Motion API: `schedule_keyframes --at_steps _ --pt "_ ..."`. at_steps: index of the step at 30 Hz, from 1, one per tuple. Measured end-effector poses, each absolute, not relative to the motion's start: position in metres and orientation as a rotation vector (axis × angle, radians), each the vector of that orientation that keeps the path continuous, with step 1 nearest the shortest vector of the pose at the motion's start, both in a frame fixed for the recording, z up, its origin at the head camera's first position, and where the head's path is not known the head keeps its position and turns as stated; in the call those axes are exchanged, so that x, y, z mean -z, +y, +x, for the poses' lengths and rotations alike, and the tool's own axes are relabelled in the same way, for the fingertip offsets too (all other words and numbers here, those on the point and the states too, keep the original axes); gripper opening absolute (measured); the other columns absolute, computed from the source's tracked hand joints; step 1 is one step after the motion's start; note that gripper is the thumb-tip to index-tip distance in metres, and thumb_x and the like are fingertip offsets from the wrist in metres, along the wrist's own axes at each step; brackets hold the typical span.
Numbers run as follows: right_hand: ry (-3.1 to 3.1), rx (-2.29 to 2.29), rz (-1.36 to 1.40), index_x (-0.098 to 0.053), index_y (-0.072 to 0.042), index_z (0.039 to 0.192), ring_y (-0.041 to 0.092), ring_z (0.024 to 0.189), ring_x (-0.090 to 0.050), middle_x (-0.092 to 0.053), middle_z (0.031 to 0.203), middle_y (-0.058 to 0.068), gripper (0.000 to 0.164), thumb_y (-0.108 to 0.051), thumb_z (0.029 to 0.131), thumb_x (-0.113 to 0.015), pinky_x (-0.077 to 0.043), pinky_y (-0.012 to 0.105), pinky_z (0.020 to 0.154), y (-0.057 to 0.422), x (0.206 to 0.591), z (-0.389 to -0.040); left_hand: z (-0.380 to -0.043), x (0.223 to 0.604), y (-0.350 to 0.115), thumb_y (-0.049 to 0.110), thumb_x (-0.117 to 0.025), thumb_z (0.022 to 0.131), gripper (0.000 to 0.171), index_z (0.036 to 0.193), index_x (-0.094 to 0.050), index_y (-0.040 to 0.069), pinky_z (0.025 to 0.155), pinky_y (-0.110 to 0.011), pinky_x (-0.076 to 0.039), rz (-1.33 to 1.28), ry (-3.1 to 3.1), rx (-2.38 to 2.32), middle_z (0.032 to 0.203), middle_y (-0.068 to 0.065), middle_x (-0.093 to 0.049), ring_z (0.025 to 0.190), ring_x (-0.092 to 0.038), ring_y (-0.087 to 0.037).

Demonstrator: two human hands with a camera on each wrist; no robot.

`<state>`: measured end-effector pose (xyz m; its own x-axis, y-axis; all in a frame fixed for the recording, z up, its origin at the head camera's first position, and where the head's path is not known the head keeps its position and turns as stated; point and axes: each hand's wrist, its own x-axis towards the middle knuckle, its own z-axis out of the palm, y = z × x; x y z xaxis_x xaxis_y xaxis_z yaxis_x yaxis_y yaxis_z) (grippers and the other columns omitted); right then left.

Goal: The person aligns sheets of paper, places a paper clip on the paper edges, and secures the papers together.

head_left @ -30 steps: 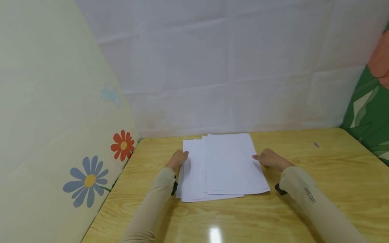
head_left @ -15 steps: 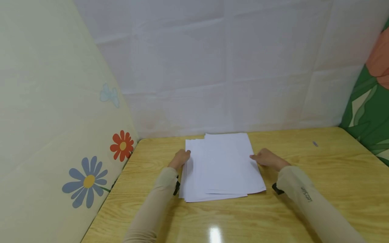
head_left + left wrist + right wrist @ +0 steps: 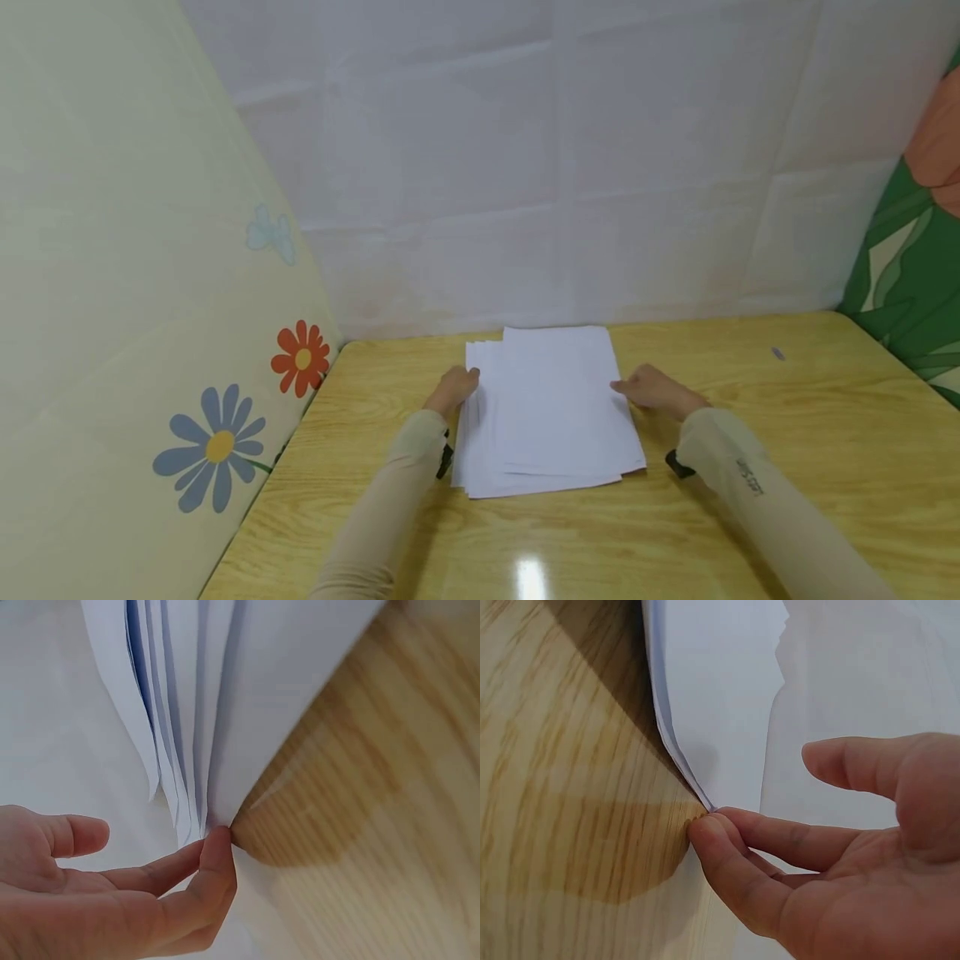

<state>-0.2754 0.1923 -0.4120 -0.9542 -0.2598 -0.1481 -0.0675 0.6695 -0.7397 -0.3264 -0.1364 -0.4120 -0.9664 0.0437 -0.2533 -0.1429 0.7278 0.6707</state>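
Loose white paper sheets lie in two overlapping batches on the table. The upper batch (image 3: 558,400) sits to the right and farther back, partly covering the lower batch (image 3: 483,417). My left hand (image 3: 453,388) is at the left edge of the lower sheets. In the left wrist view its fingertips (image 3: 217,840) touch the fanned edges of the sheets (image 3: 255,697), thumb held apart. On the opposite side, my right hand (image 3: 651,388) touches the right edge of the upper batch. Its fingertips (image 3: 709,832) meet the bent paper edge in the right wrist view, thumb also apart.
The wood-grain table (image 3: 555,542) extends on both sides of the paper. A small purplish object (image 3: 778,353) lies at the back right. A white sheet (image 3: 555,167) hangs behind, and a flower-decorated wall (image 3: 112,292) borders the left.
The left hand has moved right, pushing the lower sheets with it. The right hand has shifted left with the upper batch, so the two batches overlap more.
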Motion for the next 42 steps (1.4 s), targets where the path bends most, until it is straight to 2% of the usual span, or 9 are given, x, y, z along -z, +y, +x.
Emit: schedule_keyframes --at_steps 3,8,13,23,42 --pt "2.645 1.154 -0.264 -0.036 -0.017 0.050 0.007 0.046 -0.028 -0.031 0.048 -0.008 0.051 -0.020 0.099 -0.050 -0.027 0.023 0.048 0.190 0.410 -0.275 -0.326 0.411 -0.134 0.028 -0.031 0.104 0.056 0.141 -0.032 -0.015 0.107 -0.050 -0.033 -0.074 2.661 -1.092 0.145 -0.030 -0.037 0.131 -0.039 -0.039" --pt "2.670 1.139 -0.290 -0.036 -0.017 0.050 0.007 0.046 -0.028 -0.031 0.048 -0.008 0.051 -0.020 0.098 -0.050 -0.027 0.023 0.048 0.189 0.411 -0.275 -0.324 0.411 -0.132 0.029 -0.031 0.105 0.057 0.143 -0.028 -0.014 0.109 -0.052 -0.028 -0.077 2.612 -1.165 0.148 -0.029 -0.031 0.136 -0.030 -0.042" --pt "2.650 1.157 -0.295 -0.036 -0.017 0.050 0.007 0.046 -0.028 -0.032 0.048 -0.008 0.051 -0.021 0.098 -0.050 -0.026 0.023 0.048 0.189 0.414 -0.277 -0.320 0.409 -0.129 0.028 -0.031 0.105 0.057 0.143 -0.027 -0.014 0.110 -0.053 -0.027 -0.048 2.605 -1.192 0.149 -0.029 -0.030 0.137 -0.029 -0.042" --pt "2.633 1.143 -0.245 -0.036 -0.018 0.051 0.007 0.046 -0.028 -0.032 0.049 -0.007 0.050 -0.023 0.098 -0.051 -0.026 0.023 0.047 0.183 0.411 -0.275 -0.316 0.407 -0.122 0.026 -0.032 0.105 0.055 0.141 -0.031 -0.016 0.107 -0.051 -0.032 -0.005 2.643 -1.143 0.146 -0.031 -0.034 0.134 -0.034 -0.042" --pt "2.722 1.128 -0.227 -0.036 -0.017 0.049 0.006 0.045 -0.027 -0.032 0.046 -0.009 0.050 -0.020 0.095 -0.053 -0.025 0.022 0.047 0.180 0.416 -0.277 -0.315 0.410 -0.118 0.023 -0.032 0.104 0.055 0.141 -0.027 -0.018 0.110 -0.051 -0.027 -0.017 2.620 -1.264 0.147 -0.033 -0.030 0.136 -0.029 -0.044"
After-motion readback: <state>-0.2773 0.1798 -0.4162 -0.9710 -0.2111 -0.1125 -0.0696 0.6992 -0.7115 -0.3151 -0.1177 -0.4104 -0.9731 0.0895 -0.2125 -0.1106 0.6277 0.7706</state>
